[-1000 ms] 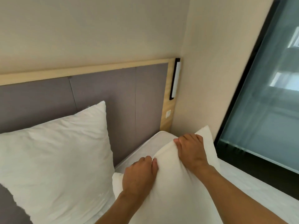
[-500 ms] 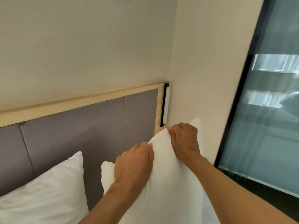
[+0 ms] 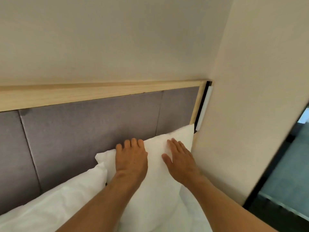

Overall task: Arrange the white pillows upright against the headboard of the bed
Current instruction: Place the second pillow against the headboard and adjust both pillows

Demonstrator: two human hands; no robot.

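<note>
Both hands now press flat and open-palmed, no longer pinching: left hand (image 3: 131, 159) and right hand (image 3: 181, 162) push the right pillow (image 3: 157, 186) upright against the headboard (image 3: 87, 126), beside the left pillow (image 3: 55, 203).

Both hands press a pillow against the headboard

The left hand (image 3: 132, 160) and right hand (image 3: 181, 162) lie flat, fingers spread, on the right pillow (image 3: 155, 190) standing against the grey headboard (image 3: 83, 128); a second pillow (image 3: 55, 203) leans beside it.

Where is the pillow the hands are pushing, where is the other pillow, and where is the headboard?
pushed pillow (image 3: 158, 190), head view, front face between the arms
other pillow (image 3: 55, 206), head view, upper face
headboard (image 3: 92, 128), head view, grey padded panel
</note>
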